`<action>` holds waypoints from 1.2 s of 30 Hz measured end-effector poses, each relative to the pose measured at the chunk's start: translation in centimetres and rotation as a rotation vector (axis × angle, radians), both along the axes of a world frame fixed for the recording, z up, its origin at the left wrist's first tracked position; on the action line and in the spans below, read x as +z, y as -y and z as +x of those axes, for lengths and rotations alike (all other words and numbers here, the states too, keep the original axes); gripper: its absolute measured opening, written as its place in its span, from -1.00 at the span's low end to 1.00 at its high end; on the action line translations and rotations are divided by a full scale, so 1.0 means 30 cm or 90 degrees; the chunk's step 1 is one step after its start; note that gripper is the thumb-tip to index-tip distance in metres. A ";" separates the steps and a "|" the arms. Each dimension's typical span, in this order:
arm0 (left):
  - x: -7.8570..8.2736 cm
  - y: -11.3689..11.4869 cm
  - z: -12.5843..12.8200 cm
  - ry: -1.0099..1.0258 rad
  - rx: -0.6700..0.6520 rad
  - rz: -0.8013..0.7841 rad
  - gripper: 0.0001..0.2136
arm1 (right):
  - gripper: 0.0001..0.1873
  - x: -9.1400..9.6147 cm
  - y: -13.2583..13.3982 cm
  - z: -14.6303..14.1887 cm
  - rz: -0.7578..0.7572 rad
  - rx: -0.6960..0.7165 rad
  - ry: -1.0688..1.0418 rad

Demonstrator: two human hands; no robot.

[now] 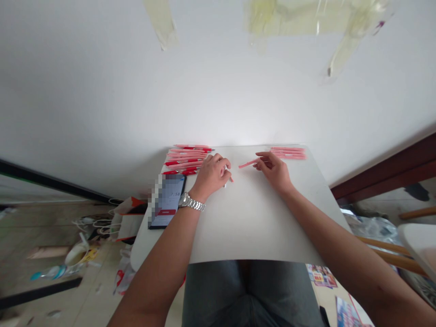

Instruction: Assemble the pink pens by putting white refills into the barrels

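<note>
My right hand (272, 169) pinches a slim pink pen (248, 164) between thumb and fingers; its free end points left toward my other hand. My left hand (214, 175), with a silver watch on the wrist, is closed with curled fingers. A small pink tip (232, 179) and a whitish bit show beneath those fingers, but most of the piece is hidden. Beside my left hand lies a pile of pink and red pens (185, 154). Beyond my right hand, several pink pens (289, 153) lie side by side.
A phone (168, 200) lies on the left of the white table (252, 227), which stands against a white wall (218, 91). Bags, a bottle (56, 272) and other clutter cover the floor at left. A wooden-framed chair (391, 247) stands at right.
</note>
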State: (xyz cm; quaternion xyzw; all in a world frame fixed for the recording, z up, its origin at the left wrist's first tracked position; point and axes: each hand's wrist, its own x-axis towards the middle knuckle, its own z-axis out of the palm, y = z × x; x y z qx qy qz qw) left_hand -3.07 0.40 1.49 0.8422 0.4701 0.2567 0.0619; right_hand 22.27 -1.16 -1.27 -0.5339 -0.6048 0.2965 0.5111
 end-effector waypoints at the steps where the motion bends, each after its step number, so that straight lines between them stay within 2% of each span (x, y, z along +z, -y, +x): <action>1: 0.001 0.001 0.000 -0.007 -0.004 -0.003 -0.85 | -0.53 0.000 0.000 0.000 -0.001 0.001 -0.001; 10: -0.015 0.002 0.002 -0.059 -0.009 0.018 -0.87 | -0.54 0.005 0.001 -0.004 0.009 0.001 0.006; 27: -0.045 -0.012 0.013 -0.047 0.004 0.022 -0.94 | -0.52 0.003 0.000 -0.002 0.003 0.003 0.002; 36: -0.039 -0.014 0.020 0.026 0.013 0.042 -0.92 | -0.58 0.011 0.002 -0.006 -0.008 0.002 -0.013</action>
